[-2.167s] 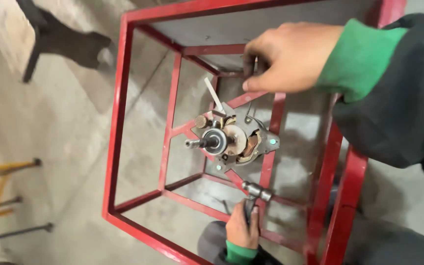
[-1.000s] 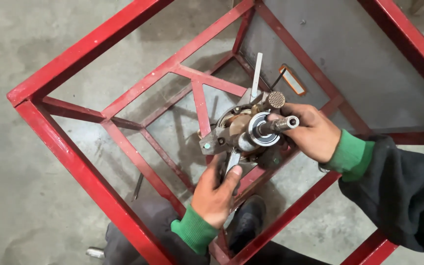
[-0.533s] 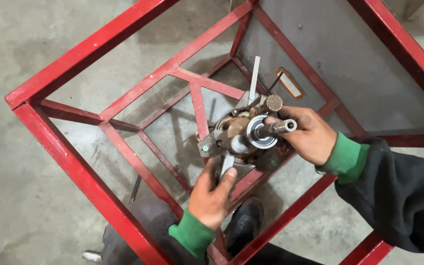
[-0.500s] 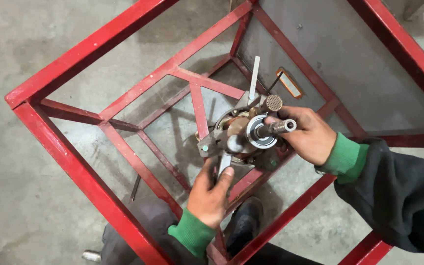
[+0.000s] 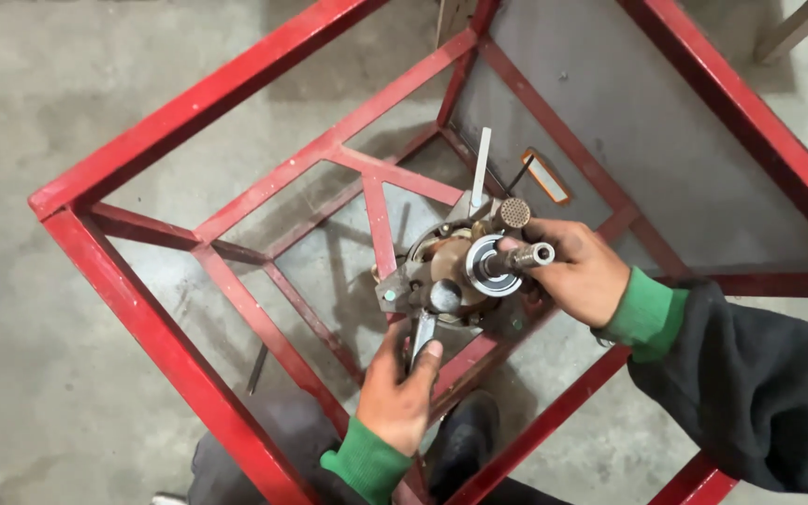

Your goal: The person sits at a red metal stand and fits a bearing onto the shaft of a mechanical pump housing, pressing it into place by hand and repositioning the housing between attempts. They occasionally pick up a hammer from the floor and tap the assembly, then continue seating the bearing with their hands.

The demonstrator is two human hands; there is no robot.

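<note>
**A:** Hands first: what is held by each?

**B:** The left hand (image 5: 402, 385) is closed around the handle of a steel wrench (image 5: 421, 335), thumb laid along it, and the wrench head is set on a fastener at the lower edge of the motor assembly (image 5: 451, 276). The right hand (image 5: 580, 273) is wrapped around the far side of that assembly, its fingers (image 5: 540, 236) curled beside the protruding shaft (image 5: 526, 256). Whether a 2nd tool is gripped there cannot be told; a round knurled knob (image 5: 514, 212) is seen just above the knuckles.

**A:** Where is the assembly placed?

**B:** It is mounted at the centre of the red steel frame (image 5: 189, 365), where the diagonal braces (image 5: 381, 220) meet, well above the concrete floor (image 5: 67, 112). A flat metal strip (image 5: 481, 168) stands up behind it, and a small orange-edged plate (image 5: 546, 178) is seen just beyond.

**A:** Which step is judged to be in hand?

**B:** A mounting fastener is being worked with the wrench while the assembly is steadied from the other side. Whether it is being tightened or loosened cannot be read.

**A:** What is called for next?

**B:** A short swing of the handle is likely needed, kept clear of the nearby brace, with the wrench reseated on the fastener after each stroke and the assembly kept braced.
</note>
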